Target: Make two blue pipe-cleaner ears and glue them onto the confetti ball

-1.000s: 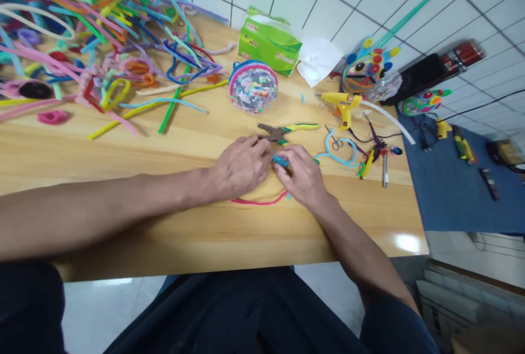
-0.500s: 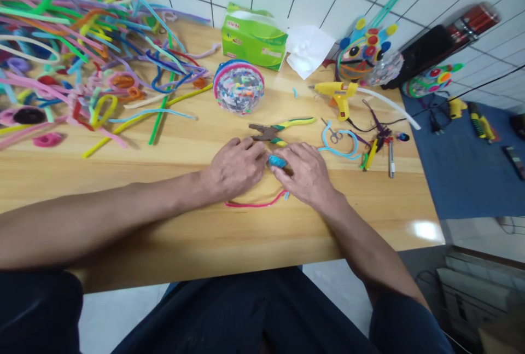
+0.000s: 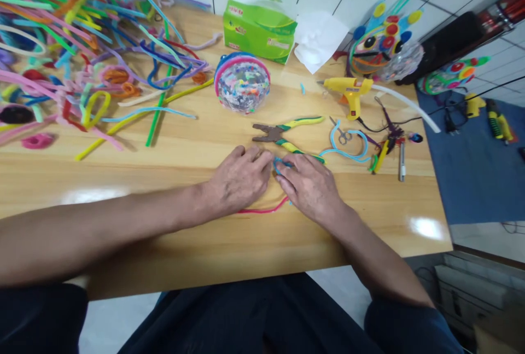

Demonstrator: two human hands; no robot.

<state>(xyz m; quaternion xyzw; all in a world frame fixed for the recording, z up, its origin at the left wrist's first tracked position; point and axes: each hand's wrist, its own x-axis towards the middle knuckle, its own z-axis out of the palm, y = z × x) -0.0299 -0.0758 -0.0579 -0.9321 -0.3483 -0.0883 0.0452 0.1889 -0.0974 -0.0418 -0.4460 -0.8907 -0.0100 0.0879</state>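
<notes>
My right hand (image 3: 310, 185) is closed, its thumb and fingers pinching a small blue coil of pipe cleaner (image 3: 280, 165). Against the coil's left side, my left hand (image 3: 243, 180) is closed too, fingertips bent down at it; the fingers cover most of the coil. A red pipe cleaner (image 3: 264, 211) lies on the table just below both hands, partly behind the left one. Right above the hands rest pliers (image 3: 272, 133) with yellow-green handles, jaws apart and pointing left.
Many loose pipe cleaners (image 3: 123, 53) heap at the left. Behind stand a decorated clear ball (image 3: 243, 88) and a green tissue pack (image 3: 262, 28). To the right are a yellow glue gun (image 3: 350, 91), scissors (image 3: 343, 135), a looped light-blue pipe cleaner (image 3: 348, 154) and a utility knife (image 3: 402, 162).
The camera view has shifted slightly. My right fingers have closed further over the blue coil, so less of it shows. Both hands stay together at the same spot by the pliers.
</notes>
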